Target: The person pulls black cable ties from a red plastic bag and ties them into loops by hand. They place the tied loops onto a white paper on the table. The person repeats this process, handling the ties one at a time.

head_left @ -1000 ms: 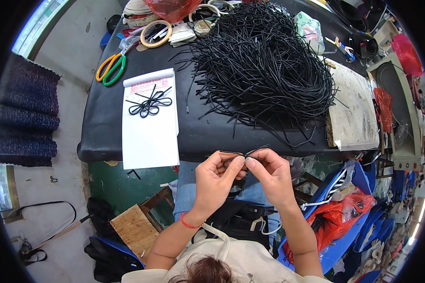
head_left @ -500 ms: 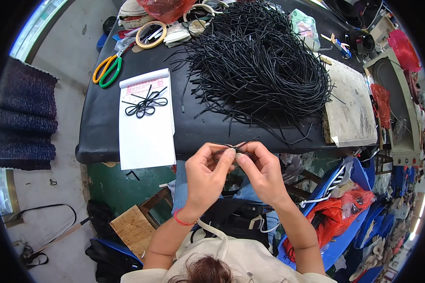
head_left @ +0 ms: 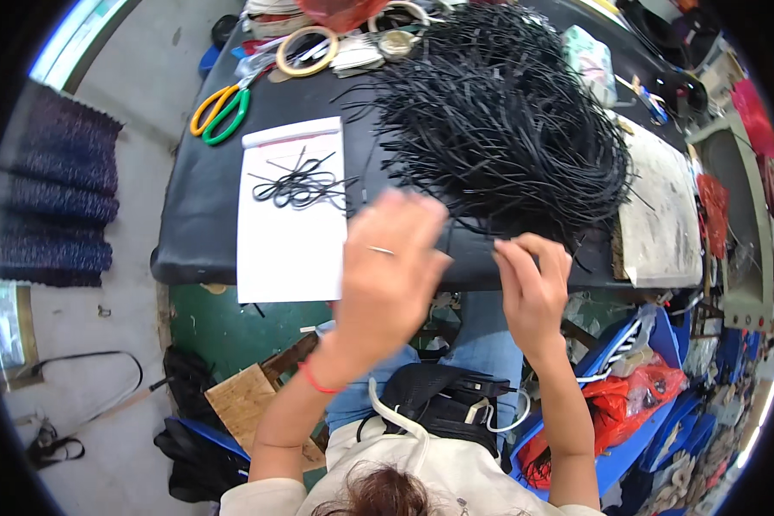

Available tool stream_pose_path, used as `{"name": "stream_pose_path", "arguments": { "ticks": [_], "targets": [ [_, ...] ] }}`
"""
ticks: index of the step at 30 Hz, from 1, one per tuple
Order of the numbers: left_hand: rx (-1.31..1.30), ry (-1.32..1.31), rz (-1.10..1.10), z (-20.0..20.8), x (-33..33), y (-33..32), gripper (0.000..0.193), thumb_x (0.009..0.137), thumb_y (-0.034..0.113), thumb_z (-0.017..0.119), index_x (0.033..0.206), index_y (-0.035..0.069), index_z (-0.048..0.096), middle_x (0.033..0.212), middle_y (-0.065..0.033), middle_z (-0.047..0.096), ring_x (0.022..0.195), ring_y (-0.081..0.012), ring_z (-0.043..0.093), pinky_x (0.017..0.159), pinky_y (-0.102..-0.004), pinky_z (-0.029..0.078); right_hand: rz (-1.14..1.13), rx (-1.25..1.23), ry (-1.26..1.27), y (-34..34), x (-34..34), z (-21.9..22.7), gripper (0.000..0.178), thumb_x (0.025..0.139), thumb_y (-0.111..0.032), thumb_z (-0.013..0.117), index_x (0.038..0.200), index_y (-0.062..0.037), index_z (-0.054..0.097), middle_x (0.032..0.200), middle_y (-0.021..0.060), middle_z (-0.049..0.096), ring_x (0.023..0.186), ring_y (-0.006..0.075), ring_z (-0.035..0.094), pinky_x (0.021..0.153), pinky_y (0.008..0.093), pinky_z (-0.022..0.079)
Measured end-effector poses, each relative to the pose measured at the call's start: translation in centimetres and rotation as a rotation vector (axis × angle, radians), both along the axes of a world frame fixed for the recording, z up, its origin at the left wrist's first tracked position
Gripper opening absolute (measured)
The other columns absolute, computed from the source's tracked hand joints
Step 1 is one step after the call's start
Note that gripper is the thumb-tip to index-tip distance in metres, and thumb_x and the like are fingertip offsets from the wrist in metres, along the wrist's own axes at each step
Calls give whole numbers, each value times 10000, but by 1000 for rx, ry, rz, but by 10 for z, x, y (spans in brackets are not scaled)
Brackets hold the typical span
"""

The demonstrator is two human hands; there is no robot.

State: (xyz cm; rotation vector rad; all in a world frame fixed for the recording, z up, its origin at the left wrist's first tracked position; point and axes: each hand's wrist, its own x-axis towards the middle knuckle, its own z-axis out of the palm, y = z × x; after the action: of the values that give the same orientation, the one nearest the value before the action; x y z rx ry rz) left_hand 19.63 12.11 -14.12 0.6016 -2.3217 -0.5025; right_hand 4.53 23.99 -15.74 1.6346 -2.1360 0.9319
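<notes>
On the white notepad [head_left: 288,249] at the left lie looped black cords [head_left: 297,189], their loops overlapping and several ends sticking out. My left hand [head_left: 391,267], smeared by motion, hovers just right of the notepad with its fingers stretched out and the thumb apart; I see nothing in it. My right hand [head_left: 535,288] is over the table's front edge, below the big pile of black cords [head_left: 499,129]. Its thumb and fingertips are pinched together, and whatever is between them is too small to make out.
Scissors with orange and green handles [head_left: 222,113] lie at the far left of the black table [head_left: 198,232]. Behind the notepad is a tape roll [head_left: 308,50]. A worn pale board [head_left: 658,206] lies on the right. Below it stands a blue bin with red bags [head_left: 628,400].
My hands were together, working a black cord; now they are apart. A further looped cord lies on the notepad. My left hand has moved up, my right hand to the right.
</notes>
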Motion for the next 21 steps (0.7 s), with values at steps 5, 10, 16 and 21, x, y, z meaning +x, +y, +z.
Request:
{"name": "stream_pose_path", "arguments": {
  "ticks": [5,10,16,21],
  "targets": [
    [553,-5,-161,-4,9,26,167,820,24,618,979,-18,641,852,-123,656,692,-185,643,613,-262,501,102,-53,-55,13,16,15,263,692,-14,715,940,-21,630,840,71,572,740,220,538,652,319,407],
    [1370,188,-225,0,18,28,181,881,91,586,1027,-11,616,911,-82,657,763,-132,642,668,-248,527,-39,-113,-107,13,3,37,250,713,37,694,951,-11,637,790,112,589,664,248,581,565,308,476],
    [1871,478,-215,-10,5,32,234,923,198,541,1097,48,585,923,-47,643,770,-117,647,565,-185,516,132,-36,-357,0,42,30,237,751,50,641,982,4,618,834,111,585,712,247,588,596,326,476],
    [1794,559,-181,-18,1,34,233,905,147,566,1093,11,591,911,-47,644,755,-106,639,632,-202,541,160,36,-369,5,44,25,236,760,68,608,990,17,613,838,119,567,727,257,574,622,335,470]
  ]
}}
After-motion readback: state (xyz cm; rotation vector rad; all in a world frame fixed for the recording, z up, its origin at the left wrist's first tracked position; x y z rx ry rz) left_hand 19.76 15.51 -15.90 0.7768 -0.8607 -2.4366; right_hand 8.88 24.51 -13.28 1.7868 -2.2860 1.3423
